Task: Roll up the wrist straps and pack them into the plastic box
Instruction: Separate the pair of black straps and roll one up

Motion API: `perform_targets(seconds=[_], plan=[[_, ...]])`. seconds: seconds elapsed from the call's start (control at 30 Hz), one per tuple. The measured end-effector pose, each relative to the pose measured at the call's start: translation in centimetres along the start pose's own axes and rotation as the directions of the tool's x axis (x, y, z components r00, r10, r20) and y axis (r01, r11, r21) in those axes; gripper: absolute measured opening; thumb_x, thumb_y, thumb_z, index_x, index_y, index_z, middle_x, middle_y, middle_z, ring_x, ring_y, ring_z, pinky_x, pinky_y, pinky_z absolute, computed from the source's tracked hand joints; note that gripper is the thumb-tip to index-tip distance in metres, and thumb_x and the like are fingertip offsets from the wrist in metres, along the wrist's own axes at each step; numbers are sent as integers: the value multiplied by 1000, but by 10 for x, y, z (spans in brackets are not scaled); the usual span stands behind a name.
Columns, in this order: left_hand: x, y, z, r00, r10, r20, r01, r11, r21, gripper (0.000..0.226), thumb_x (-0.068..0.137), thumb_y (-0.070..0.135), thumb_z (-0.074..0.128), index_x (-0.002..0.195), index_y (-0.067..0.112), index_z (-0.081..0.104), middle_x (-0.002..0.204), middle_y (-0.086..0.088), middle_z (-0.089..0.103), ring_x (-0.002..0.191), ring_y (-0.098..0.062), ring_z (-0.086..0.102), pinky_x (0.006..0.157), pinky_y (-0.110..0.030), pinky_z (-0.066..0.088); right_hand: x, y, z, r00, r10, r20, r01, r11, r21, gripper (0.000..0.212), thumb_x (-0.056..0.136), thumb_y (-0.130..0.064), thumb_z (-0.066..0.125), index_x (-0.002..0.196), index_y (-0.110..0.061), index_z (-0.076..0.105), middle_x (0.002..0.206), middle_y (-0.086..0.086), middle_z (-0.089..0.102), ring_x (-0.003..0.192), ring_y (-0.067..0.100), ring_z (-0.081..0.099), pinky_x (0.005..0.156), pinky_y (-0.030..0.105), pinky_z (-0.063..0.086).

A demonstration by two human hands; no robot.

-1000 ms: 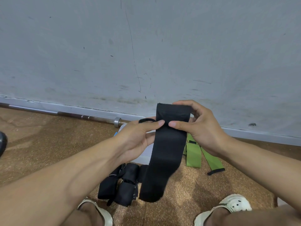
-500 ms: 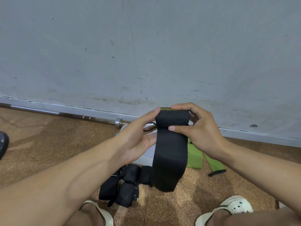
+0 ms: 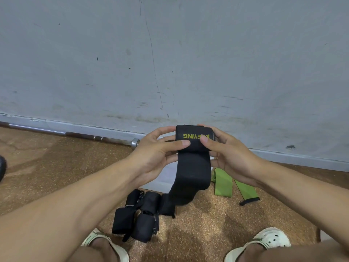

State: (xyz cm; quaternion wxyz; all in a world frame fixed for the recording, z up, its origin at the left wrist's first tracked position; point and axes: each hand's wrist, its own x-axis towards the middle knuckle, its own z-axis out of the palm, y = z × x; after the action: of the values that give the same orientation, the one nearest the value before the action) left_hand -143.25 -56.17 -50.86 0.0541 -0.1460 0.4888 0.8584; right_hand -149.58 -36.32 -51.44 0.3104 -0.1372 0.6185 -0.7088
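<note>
Item: black wrist strap [image 3: 193, 161], part-rolled, held in the air at the centre of the head view; yellow lettering shows on the rolled end, the loose tail hangs toward 6 o'clock.
Left hand [image 3: 156, 154]: your fingers [image 3: 184, 143] are curled round the roll's left end, thumb laid across its front.
Right hand [image 3: 231, 154]: your fingers and thumb clasp the roll's right end in the same way; both hands grasp the one strap.
Step in hand: rolling, by my reading; the roll is begun, with a good length of tail not yet wound.
Next move: you would need to turn the roll on down the tail, keeping the edges square and the tension even, then close the free end so it cannot spring loose.
Plastic box [image 3: 160, 178]: pale, on the floor behind the strap toward 12 o'clock, mostly hidden by your hands; its contents cannot be seen.
Other black straps [image 3: 139, 218]: a cluster of dark bundles on the floor at 7 o'clock of the held strap, near your feet.
Green straps [image 3: 222, 184]: unrolled, flat on the floor at 4 o'clock.
Barbell [image 3: 75, 134]: along the wall's foot at 10 o'clock.
</note>
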Motion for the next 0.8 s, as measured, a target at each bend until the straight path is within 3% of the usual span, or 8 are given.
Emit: perform_targets(seconds=[0.1,0.2,0.27,0.4,0.53,0.67,0.8], plan=[[1,-2,-2,1000,15,9,-15,995,99,76,60,-2,82,131,11,58,120,-14,74,105,-28,74,80,-36,63,-1,1,0,1000,20,-5,-20,1000,20,50,87,-31,68,135,-18,61,127,9,71,109,26,71,78,34,61],[2,-3,-4,1000,13,22,-16,987,161,74,65,-8,81,132,14,60,124,-10,72,106,-27,74,80,-39,63,1,4,-2,998,-29,-64,29,1000,7,52,81,-25,74,132,-19,63,130,8,69,116,28,69,81,37,62],[2,-4,-5,1000,-3,28,-1,988,154,74,68,-8,81,134,15,58,123,-10,72,106,-29,74,81,-42,63,2,5,-3,994,-72,-84,69,997,-30,53,79,-21,76,130,-22,64,133,6,67,116,28,70,79,38,61],[0,-5,-3,999,-32,31,28,992,121,68,71,12,84,134,17,58,118,-11,75,109,-29,73,81,-42,62,2,6,0,984,-155,-88,145,983,-108,49,83,-3,76,127,-19,65,134,4,65,106,28,74,81,37,62],[2,-6,-5,1000,-1,-19,4,990,139,58,81,-1,79,132,18,59,119,-11,74,104,-26,75,78,-42,63,2,9,5,988,-143,-61,133,980,-145,46,84,10,75,121,-16,66,129,4,66,102,25,75,82,34,62],[3,-5,-6,999,36,-12,-33,984,174,63,79,-8,78,132,20,59,121,-8,72,102,-26,75,82,-47,63,3,6,4,991,-114,-65,107,988,-108,41,81,-8,79,120,-16,68,128,3,68,104,24,74,87,38,62],[3,-4,-6,995,102,19,-104,960,262,70,76,-11,80,134,23,58,124,-4,71,105,-24,74,82,-46,62,3,7,3,1000,17,-26,-17,1000,-3,51,81,-31,75,130,-22,65,124,2,72,112,22,71,96,43,58]])
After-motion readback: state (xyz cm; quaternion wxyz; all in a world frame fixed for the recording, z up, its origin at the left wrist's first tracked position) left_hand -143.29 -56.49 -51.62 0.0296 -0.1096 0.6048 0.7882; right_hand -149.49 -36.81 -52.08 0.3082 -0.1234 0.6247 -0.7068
